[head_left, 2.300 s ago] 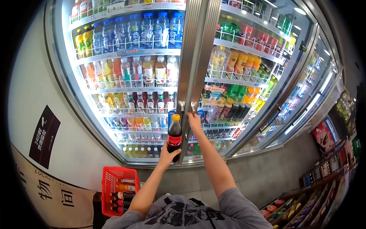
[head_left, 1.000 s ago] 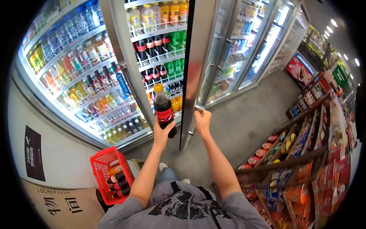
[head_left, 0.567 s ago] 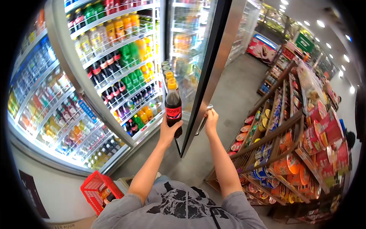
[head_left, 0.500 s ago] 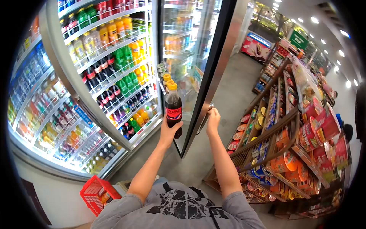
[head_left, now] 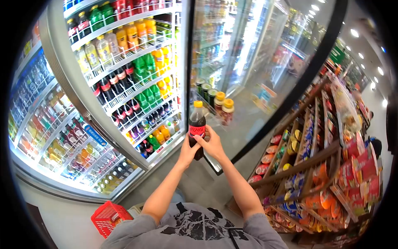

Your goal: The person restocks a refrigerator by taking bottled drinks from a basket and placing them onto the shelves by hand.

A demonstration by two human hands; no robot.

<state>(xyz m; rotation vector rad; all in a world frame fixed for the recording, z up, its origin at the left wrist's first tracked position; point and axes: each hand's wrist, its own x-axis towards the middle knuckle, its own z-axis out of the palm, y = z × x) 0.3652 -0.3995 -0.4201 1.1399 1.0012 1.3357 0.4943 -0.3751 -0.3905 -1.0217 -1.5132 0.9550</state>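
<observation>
A dark cola bottle with a yellow cap and red label (head_left: 197, 120) stands upright in front of my body. My left hand (head_left: 188, 152) is wrapped round its lower part. From the right, my right hand (head_left: 210, 143) also grips the bottle, its fingers beside the label and its thumb near my left hand. Behind the bottle, the glass cooler door (head_left: 257, 70) hangs open, with several cans and yellow-capped bottles (head_left: 227, 108) in a rack on its inner side. To the left are the lit cooler shelves (head_left: 120, 56) with rows of drinks.
A closed cooler door (head_left: 83, 112) is at the left. The red basket (head_left: 108, 216) sits at the lower left, partly cut off by my sleeve. Along the right runs a snack rack (head_left: 306, 166) with cup noodles. Grey floor (head_left: 182, 186) shows between the cooler and the rack.
The cooler door has swung open wider. My right hand has let go of its handle and moved left onto the bottle, which my left hand held throughout.
</observation>
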